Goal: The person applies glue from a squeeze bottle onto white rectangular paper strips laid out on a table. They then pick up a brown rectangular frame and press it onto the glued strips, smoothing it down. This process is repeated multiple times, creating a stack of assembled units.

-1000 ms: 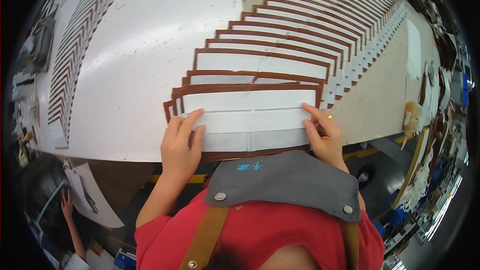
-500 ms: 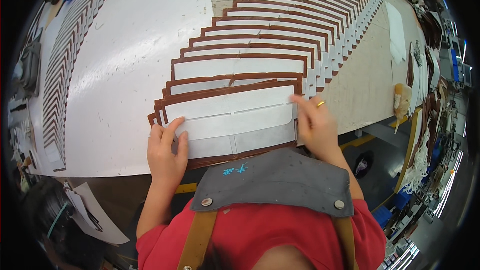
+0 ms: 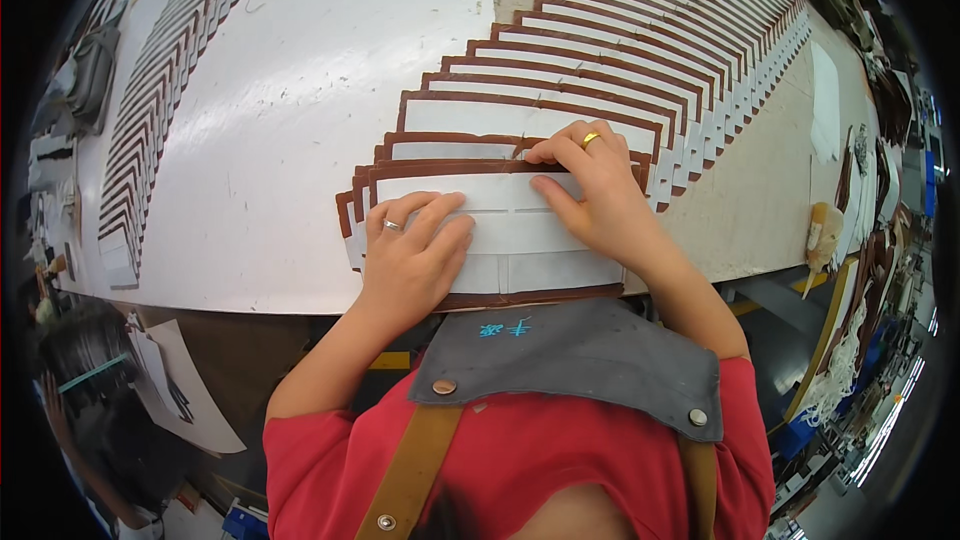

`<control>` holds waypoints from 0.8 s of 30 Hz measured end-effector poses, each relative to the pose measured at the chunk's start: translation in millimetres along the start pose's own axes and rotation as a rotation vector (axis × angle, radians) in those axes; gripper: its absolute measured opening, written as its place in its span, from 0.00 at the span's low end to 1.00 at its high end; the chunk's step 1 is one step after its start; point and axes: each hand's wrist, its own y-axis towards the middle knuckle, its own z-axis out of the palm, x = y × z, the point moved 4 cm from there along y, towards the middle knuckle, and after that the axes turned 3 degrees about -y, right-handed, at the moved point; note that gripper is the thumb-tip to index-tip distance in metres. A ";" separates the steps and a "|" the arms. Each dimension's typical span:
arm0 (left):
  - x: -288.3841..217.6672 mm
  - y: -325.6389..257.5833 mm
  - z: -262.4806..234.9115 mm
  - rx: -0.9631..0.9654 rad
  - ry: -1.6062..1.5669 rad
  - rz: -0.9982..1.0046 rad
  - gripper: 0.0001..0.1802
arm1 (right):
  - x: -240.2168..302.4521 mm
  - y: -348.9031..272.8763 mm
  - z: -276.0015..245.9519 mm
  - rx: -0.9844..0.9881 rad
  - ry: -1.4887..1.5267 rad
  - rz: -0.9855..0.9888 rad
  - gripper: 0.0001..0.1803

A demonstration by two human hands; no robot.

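A white panel with brown edging (image 3: 560, 268) lies in front of me at the near edge of the table, on top of other panels like it. My left hand (image 3: 415, 252) rests on its left part, fingers stretched over the white face. At the top edge, my right hand (image 3: 598, 190) has bent fingers on the brown border and its thumb just below on the white, holding it there. Behind my hands, a long overlapping row of similar panels (image 3: 530, 116) fans away to the far right.
Another overlapping row of brown-edged pieces (image 3: 118, 258) runs along the left of the white table (image 3: 270, 140). White sheet material (image 3: 825, 100) lies at the right, near a yellowish bottle-like object (image 3: 822, 230). A person (image 3: 95, 380) is at lower left.
My left hand has moved from the panel's left edge onto its face. My right hand has gone from the right corner to the middle of the top edge. The view has shifted slightly.
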 end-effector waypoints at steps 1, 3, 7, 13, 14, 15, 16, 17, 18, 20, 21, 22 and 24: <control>0.4 -0.5 0.7 0.000 0.002 -0.003 0.11 | -1.8 1.2 0.9 0.015 0.018 0.005 0.11; 0.9 -0.7 1.3 0.002 0.003 -0.004 0.12 | -4.4 2.8 1.3 0.040 0.039 0.016 0.10; 1.1 -0.7 2.1 0.015 0.010 -0.012 0.15 | -9.0 4.6 2.0 0.085 0.051 0.035 0.09; 1.7 -1.2 2.6 0.013 0.019 0.003 0.16 | -4.1 9.2 0.3 0.064 0.002 -0.012 0.07; 1.8 -1.6 3.0 0.008 0.022 0.006 0.16 | -0.9 9.1 0.6 0.036 -0.027 -0.045 0.08; 1.9 -1.8 3.1 0.003 0.021 0.003 0.15 | 2.6 7.7 1.0 -0.008 -0.059 -0.082 0.08; 1.9 -2.0 3.1 -0.002 0.019 0.000 0.15 | 6.1 5.1 1.9 -0.052 -0.091 -0.119 0.09; 1.9 -2.6 3.0 -0.007 0.016 -0.003 0.15 | 9.6 2.5 1.9 -0.095 -0.124 -0.154 0.09; 1.8 -3.1 2.9 -0.012 0.019 0.000 0.15 | 12.0 0.9 1.7 -0.083 -0.107 -0.175 0.09; 1.6 -3.7 2.7 -0.023 0.023 0.007 0.14 | 15.7 -1.8 -0.2 -0.062 -0.074 -0.217 0.09; 1.5 -4.1 2.8 -0.028 0.026 0.007 0.14 | 17.0 -3.1 -0.6 -0.078 -0.079 -0.245 0.08; 1.4 -4.5 2.8 -0.033 0.028 0.007 0.13 | 18.0 -4.4 -0.5 -0.094 -0.085 -0.273 0.07; 1.1 -5.0 3.0 -0.043 0.028 0.008 0.13 | 19.4 -7.8 -0.5 -0.116 -0.112 -0.326 0.06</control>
